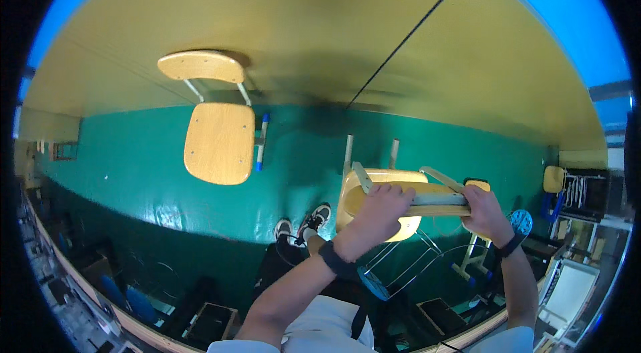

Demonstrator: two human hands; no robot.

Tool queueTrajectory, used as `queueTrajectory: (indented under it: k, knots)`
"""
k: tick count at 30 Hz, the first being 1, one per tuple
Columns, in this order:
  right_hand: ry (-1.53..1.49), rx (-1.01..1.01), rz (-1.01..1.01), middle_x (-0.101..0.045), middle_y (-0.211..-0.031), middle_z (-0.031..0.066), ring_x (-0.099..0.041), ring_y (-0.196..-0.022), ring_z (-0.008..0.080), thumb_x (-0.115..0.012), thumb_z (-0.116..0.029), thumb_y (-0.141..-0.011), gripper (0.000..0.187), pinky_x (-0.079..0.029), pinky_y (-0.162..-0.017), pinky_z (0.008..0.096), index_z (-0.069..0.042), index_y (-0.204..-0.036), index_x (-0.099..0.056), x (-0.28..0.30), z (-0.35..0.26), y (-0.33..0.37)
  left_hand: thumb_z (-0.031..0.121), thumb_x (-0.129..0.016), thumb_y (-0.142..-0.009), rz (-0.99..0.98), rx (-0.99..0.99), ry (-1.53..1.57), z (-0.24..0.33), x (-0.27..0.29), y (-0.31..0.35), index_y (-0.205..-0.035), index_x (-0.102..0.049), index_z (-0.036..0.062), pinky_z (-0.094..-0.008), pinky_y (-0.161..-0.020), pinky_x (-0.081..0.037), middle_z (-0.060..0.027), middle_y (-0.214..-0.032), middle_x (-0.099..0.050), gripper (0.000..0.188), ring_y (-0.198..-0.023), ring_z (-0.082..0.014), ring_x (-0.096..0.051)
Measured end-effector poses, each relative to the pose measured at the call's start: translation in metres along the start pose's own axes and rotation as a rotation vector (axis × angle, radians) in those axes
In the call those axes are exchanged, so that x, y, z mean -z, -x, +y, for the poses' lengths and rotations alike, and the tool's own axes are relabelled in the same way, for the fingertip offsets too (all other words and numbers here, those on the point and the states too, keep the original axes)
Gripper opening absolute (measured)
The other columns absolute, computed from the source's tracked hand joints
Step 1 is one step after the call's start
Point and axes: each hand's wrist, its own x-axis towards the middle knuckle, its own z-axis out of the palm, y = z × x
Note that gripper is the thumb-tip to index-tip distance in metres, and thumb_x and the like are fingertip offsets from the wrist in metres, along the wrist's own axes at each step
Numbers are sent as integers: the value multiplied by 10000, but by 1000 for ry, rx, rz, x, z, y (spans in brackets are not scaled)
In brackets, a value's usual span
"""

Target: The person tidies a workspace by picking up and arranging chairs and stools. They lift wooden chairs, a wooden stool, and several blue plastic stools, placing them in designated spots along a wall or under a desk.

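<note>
My left hand [387, 209] is wrapped round the near side of a wooden chair backrest [437, 210]. On the other end of that backrest my right hand [484, 211] is closed too. Pale metal bars run from the backrest toward the light wood chair seat [394, 177], which lies partly hidden beyond it. Two metal leg tubes stick out past the seat toward the wall. The chair looks tilted; whether it touches the floor, I cannot tell.
A second wooden chair [220, 146] stands at the left by the yellow wall [280, 26], on the green floor [133, 152]. A round blue stool seat [521, 221] and another chair are at the right. A workbench edge with boxes runs along the near side.
</note>
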Motion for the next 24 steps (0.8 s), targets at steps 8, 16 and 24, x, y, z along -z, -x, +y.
queueTrajectory:
  k: [8,16,24]
  knots:
    - [-41,37,45,-624,-950,174,-614,-847,393,-716,-90,-660,421,-510,-714,464,-49,-1046,-553,4,4,-39,-29,-570,-722,-148,-22,-19,-38,42,-38,-1175,-578,45,-479,-785,-501,-178,-977,-635,460,-927,-382,-607]
    - [-83,40,47,-628,-954,182,-612,-857,402,-685,-88,-705,401,-510,-715,470,-43,-1073,-532,-17,-9,-96,-63,-560,-742,-106,10,-55,-91,56,-46,-1231,-575,65,-435,-864,-493,-172,-1075,-634,505,-1019,-377,-592]
    - [-35,98,-4,-632,-993,190,-619,-897,392,-644,-104,-725,313,-509,-754,471,-31,-1014,-549,-32,-24,-159,-44,-548,-745,-88,29,-70,-155,72,-38,-1242,-572,93,-434,-856,-494,-159,-1059,-635,516,-1015,-373,-588]
